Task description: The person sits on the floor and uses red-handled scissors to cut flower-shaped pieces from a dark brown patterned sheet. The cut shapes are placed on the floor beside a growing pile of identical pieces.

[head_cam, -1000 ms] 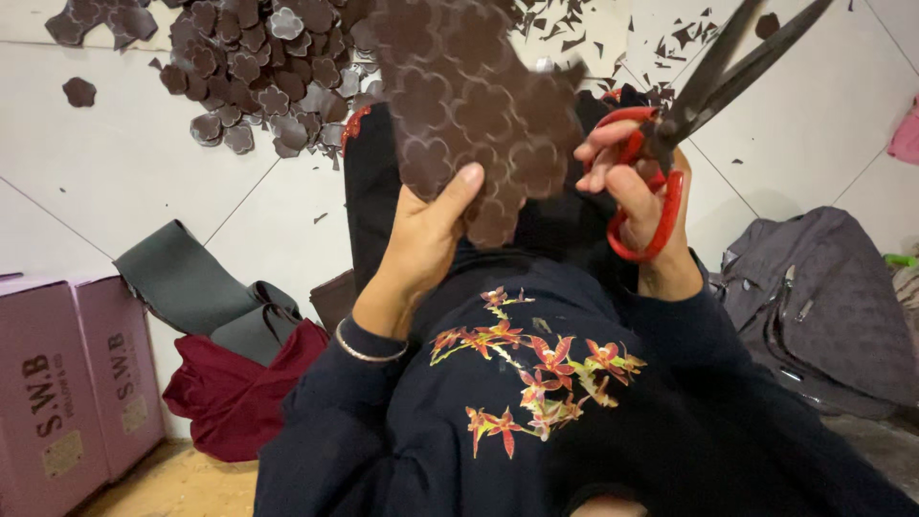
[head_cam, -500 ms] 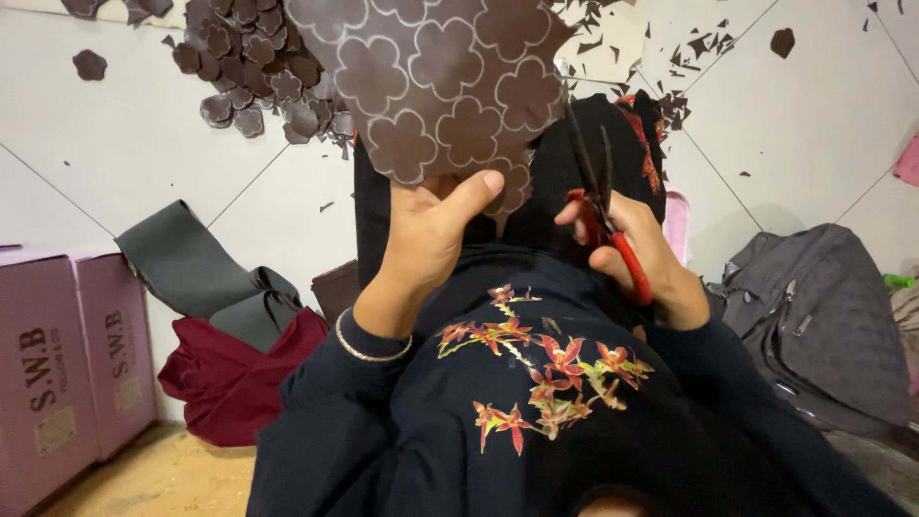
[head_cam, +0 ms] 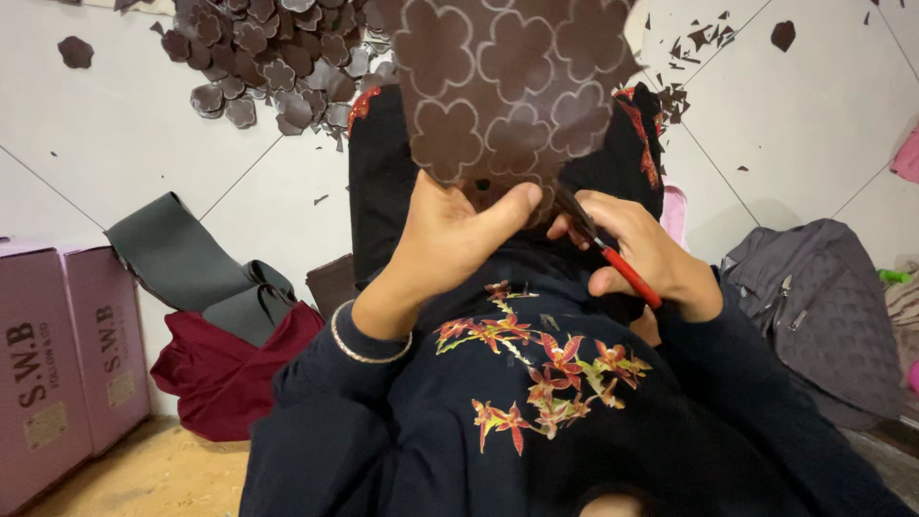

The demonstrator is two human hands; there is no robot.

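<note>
Left hand [head_cam: 450,244] pinching brown flower-marked sheet [head_cam: 507,86]; right hand [head_cam: 637,254] clenched around red-handled scissors [head_cam: 608,254].

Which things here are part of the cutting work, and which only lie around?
In use: brown flower-marked sheet, red-handled scissors, pile of cut flower pieces.
Lying about: pink boxes, grey bag, dark red cloth, grey strip.
</note>
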